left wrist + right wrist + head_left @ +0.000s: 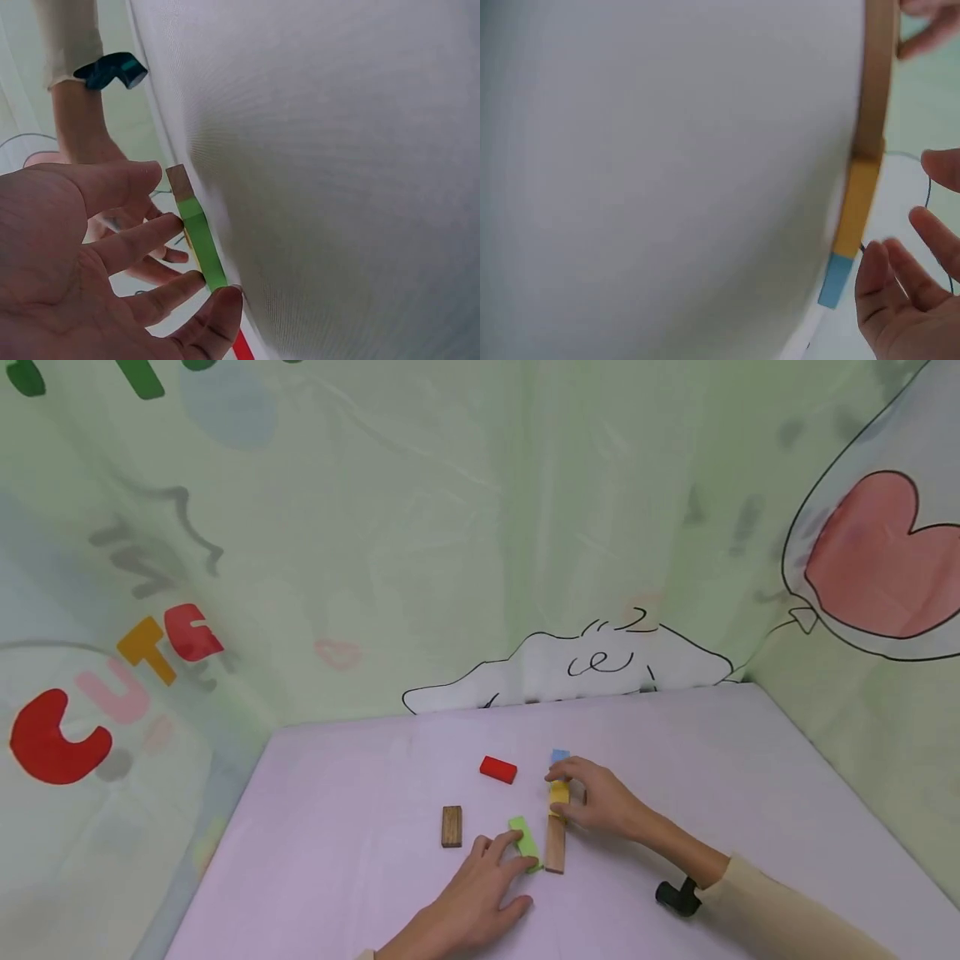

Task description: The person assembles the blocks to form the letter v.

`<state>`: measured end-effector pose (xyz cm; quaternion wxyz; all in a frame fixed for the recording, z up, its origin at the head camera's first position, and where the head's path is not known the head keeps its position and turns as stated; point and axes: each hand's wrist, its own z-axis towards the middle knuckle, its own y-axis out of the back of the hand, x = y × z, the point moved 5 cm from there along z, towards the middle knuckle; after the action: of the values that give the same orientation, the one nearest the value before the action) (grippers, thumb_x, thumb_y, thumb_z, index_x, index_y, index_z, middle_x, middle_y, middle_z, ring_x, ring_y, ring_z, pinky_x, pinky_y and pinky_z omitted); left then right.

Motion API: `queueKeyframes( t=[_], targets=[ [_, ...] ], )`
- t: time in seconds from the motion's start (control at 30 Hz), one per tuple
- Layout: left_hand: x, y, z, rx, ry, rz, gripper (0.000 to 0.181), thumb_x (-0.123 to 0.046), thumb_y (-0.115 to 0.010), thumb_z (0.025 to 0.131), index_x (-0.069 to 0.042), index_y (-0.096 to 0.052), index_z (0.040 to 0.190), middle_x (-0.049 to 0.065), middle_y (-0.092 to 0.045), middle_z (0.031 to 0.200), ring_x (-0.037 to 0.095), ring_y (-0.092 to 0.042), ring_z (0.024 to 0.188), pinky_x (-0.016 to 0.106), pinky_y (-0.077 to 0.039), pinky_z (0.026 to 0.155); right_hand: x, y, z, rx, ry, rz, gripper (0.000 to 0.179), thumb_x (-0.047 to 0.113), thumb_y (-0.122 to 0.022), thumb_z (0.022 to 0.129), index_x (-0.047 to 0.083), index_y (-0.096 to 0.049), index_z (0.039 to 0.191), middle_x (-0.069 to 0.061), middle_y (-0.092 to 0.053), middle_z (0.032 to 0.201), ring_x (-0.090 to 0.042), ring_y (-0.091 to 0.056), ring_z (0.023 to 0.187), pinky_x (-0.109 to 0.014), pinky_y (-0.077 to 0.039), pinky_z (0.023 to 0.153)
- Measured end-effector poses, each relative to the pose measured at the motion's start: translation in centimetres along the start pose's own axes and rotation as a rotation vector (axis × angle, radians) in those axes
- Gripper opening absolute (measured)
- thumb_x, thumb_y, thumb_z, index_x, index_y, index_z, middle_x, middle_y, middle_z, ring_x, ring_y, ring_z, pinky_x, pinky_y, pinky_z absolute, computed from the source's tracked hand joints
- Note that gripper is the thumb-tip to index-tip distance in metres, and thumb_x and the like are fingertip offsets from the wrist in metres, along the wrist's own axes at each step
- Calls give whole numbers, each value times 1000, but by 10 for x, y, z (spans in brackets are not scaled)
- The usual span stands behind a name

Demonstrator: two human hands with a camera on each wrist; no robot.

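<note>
Touching the green block [523, 837] with the left hand [483, 887]; right hand [600, 795] at the yellow block [558, 792]

The green block lies on the lilac table surface [360, 827], angled, with its near end just beside the light wooden block [555, 850]. Whether the two touch cannot be told. The left hand is spread, its thumb well apart from the other fingers; fingertips rest against the green block without wrapping round it.

The yellow block is the middle piece of a straight row: the light wooden block adjoins its near end, and the blue block [560, 754] adjoins its far end. The right hand is partly open over the yellow block, thumb toward the near end and fingers toward the far end. In the right wrist view its fingers are loosely bent and a gap separates them from the row; no grip is visible.

The dark brown block [452, 827] lies to the left of the green block, apart from it. The red block [498, 769] lies beyond, between the dark brown block and the row, at a slant.

A black device [678, 897] is mounted at the right wrist, next to a cream sleeve [787, 906]. Behind the table surface hangs a pale green backdrop [420, 543] printed with a heart balloon [870, 560] and coloured letters [146, 647].
</note>
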<state>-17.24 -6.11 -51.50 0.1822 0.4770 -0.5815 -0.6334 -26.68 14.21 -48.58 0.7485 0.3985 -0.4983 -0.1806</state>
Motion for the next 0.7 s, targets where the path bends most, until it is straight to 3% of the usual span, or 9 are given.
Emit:
queueKeyframes(
  t=[0.1, 0.27, 0.5, 0.7],
  targets=[
    [-1, -1, 0, 8, 0, 0, 46, -41, -69, 101, -35, -62, 146, -3, -41, 166, 14, -43, 124, 33, -49, 104, 0, -3, -9, -40, 5, -31, 34, 15, -88, 84, 9, -76, 115, -14, -69, 136, -40, -63, 128, -40, -60, 90],
    [-1, 0, 1, 4, 0, 10, 45, -40, -69, 101, -35, -62, 146, -2, -41, 166, 15, -44, 125, 34, -49, 105, 2, -7, -12, -41, -24, -69, 34, 20, -90, 83, 13, -78, 113, -17, -64, 146, -43, -56, 132, -63, -52, 107],
    [0, 1, 2, 17, 6, 2, 46, -43, -69, 101, -36, -62, 146, -3, -41, 166, 15, -44, 125, 33, -50, 103, 1, -14, -15, 45, -85, -50, 35, 27, -89, 84, 14, -77, 114, -21, -59, 151, -49, -54, 136, -66, -52, 107],
    [0, 2, 2, 30, 10, -23, 45, -43, -69, 101, -36, -62, 146, -2, -40, 167, 15, -43, 125, 32, -50, 102, 0, -15, -18, 47, -88, -63, 38, 30, -90, 83, 15, -76, 114, -22, -57, 153, -51, -54, 138, -64, -52, 107]
  ],
)
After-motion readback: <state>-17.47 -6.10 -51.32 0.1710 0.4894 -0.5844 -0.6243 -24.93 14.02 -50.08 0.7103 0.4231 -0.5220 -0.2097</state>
